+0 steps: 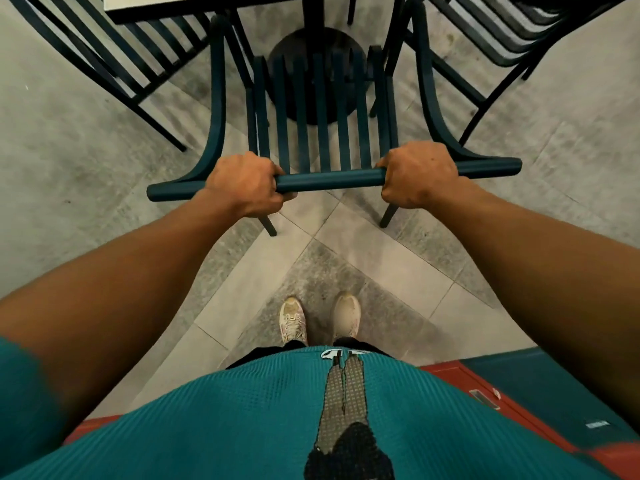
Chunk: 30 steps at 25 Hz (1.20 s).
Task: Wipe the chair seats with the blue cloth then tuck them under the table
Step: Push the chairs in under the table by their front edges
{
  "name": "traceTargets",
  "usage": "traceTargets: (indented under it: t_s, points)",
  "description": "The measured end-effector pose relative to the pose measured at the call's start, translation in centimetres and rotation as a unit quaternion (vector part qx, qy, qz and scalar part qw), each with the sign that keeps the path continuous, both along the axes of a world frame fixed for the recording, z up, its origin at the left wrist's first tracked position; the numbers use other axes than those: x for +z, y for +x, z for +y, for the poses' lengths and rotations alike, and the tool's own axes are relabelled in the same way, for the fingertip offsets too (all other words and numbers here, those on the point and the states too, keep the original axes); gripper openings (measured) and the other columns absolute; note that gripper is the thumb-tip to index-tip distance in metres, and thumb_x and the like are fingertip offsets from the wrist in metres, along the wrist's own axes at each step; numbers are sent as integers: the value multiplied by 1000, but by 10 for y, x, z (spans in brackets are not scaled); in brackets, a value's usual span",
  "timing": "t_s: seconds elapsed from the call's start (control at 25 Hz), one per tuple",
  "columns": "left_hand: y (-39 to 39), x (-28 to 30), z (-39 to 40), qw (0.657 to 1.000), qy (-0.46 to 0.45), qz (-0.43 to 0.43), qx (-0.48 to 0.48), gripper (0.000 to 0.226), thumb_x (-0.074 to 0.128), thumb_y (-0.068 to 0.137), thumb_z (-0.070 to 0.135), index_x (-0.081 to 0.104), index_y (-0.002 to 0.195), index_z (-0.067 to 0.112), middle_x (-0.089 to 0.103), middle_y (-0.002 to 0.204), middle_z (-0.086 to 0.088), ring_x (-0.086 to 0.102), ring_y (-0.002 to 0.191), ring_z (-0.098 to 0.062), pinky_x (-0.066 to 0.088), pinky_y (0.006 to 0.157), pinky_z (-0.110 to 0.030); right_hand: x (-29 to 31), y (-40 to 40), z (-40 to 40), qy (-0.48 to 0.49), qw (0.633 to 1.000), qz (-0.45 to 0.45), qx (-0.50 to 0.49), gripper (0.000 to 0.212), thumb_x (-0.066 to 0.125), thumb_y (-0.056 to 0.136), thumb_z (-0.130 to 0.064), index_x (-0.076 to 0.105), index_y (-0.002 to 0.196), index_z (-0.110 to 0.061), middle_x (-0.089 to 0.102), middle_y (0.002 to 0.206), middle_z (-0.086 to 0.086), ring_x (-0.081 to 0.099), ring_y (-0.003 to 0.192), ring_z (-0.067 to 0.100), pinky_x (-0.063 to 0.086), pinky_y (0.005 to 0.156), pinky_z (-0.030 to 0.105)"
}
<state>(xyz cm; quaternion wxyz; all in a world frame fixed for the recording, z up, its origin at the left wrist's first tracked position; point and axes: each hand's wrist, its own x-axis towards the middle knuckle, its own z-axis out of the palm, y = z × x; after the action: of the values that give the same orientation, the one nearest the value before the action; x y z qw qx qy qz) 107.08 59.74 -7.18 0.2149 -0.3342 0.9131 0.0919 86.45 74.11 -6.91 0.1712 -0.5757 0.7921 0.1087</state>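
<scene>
Both hands' fingers (284, 174) wrap chair's top rail (330, 180).

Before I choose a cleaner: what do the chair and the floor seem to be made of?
Chair: probably painted metal, dark teal, matte; thin even slats and a smooth round top bar. Floor: likely stone or stone-look tile, grey, mottled, dull, with straight grout lines.

Place: café or canteen dining area | Signs: several matching dark slatted metal chairs (322, 109) around a pedestal bench (194, 5) with round base (313, 76) | Floor: grey stone tiles (86, 143)
</scene>
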Motion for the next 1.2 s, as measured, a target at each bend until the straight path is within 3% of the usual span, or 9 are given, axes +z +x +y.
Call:
traceTargets:
  t_s: [0.4,0.76,0.96,1.2]
  points:
    - [-37,-9,-45,1000,-19,16,19,52,56,82,65,67,115,27,60,77,-4,60,75,-26,55,76,-40,-9,-43,-46,-37,999,18,23,31,58,79,-30,68,107,-24,56,75,2,51,69,27,43,66,34]
    - [-56,-9,-61,999,-24,26,36,50,59,83,61,67,115,23,60,76,-6,61,75,-28,57,74,-42,-8,-64,-66,-47,998,20,24,28,58,77,-31,68,103,-23,56,73,3,54,70,26,48,70,37]
    - [-55,-11,-62,998,-41,34,32,52,56,83,63,69,114,24,51,63,-1,57,68,-27,53,66,-38,-7,-64,-65,-48,998,21,22,31,57,79,-31,67,106,-23,56,74,4,54,69,26,45,66,35]
    - [-53,-11,-57,997,-41,44,48,47,56,83,59,69,110,24,58,68,-4,60,70,-28,55,69,-39,-10,-62,-61,-74,997,32,5,30,57,79,-37,69,103,-23,56,72,3,53,67,26,42,63,34]
